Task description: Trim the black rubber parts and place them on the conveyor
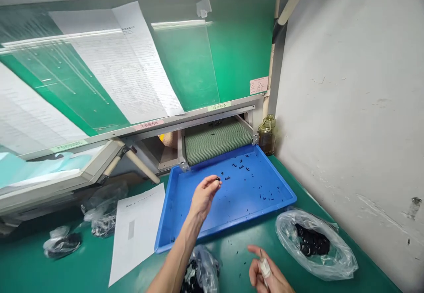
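From my head camera, I look down at a blue plastic tray (pixel 251 214) on the green surface (pixel 82 266). My left hand (pixel 203 198) is over the tray's near-left part, narrowly pinched, with a small black ring (pixel 217 179) held at my fingertips. The ring is too small for me to make out any detail. My right hand (pixel 265 268) is just beyond the tray's near edge, low in the view and closed narrowly on a small white wad (pixel 265 266). I can't tell what it's made of.

Small black parts (pixel 240 167) lie scattered inside the tray, most of them beyond my left hand and toward the far side. A few more black bits (pixel 236 252) lie on the surface just off the tray's near edge, close to my right hand.

Right of the tray, a clear plastic bag (pixel 334 257) holds a heap of black rings (pixel 313 242). Another bag of black pieces (pixel 202 268) sits just below the tray's near edge, beside my left forearm. Left of the tray are a sheet of printed paper (pixel 135 231) and two more plastic bags (pixel 104 211) (pixel 61 242).

Behind the tray, a ribbed green conveyor belt (pixel 215 140) ends at its far edge. A glass bottle (pixel 266 136) of amber liquid stands beyond the tray's far right corner.
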Demonstrator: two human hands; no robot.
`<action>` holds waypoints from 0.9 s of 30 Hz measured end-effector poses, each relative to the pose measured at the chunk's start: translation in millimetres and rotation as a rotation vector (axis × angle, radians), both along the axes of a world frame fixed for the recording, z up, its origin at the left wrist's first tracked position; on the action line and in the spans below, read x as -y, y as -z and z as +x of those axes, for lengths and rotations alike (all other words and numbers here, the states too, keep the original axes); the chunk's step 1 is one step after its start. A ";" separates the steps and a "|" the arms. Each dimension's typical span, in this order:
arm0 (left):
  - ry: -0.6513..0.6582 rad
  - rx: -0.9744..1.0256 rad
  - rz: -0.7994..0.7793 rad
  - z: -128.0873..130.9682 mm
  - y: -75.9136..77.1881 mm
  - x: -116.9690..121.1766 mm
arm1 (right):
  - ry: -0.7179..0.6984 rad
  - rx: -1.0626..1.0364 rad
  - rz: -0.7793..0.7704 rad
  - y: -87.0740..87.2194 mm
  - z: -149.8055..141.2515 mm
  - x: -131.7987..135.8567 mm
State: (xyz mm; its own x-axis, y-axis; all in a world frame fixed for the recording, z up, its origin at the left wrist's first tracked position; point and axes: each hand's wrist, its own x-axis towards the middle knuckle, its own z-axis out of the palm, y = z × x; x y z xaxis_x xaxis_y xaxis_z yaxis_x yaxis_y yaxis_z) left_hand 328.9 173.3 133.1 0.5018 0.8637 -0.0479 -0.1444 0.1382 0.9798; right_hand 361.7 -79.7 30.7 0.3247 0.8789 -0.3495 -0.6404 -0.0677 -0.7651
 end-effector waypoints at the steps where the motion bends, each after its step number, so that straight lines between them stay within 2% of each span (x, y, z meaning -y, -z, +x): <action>1: 0.011 0.023 -0.049 -11.0 -0.2 17.5 | -0.042 0.033 0.024 -8.9 3.0 -0.6; 4: 0.022 0.090 -0.171 -41.4 -3.1 60.5 | -0.102 0.226 0.068 -33.8 8.8 -3.1; 7: 0.049 0.210 -0.290 -66.1 -7.8 91.0 | -0.195 0.575 0.049 -54.6 8.2 -5.9; 10: 0.067 0.274 -0.319 -84.9 -11.9 113.7 | -0.240 0.931 0.018 -74.5 3.6 -7.7; 15: 0.033 0.243 -0.309 -103.8 -12.0 139.3 | -0.200 1.332 0.085 -104.4 -6.3 -6.8; 19: 0.033 0.293 -0.342 -111.5 -4.9 149.9 | -0.183 1.482 0.152 -114.1 -15.5 -6.4; 27: -0.042 0.318 -0.388 -119.6 6.9 155.0 | -0.185 1.561 0.092 -115.8 -29.5 -12.0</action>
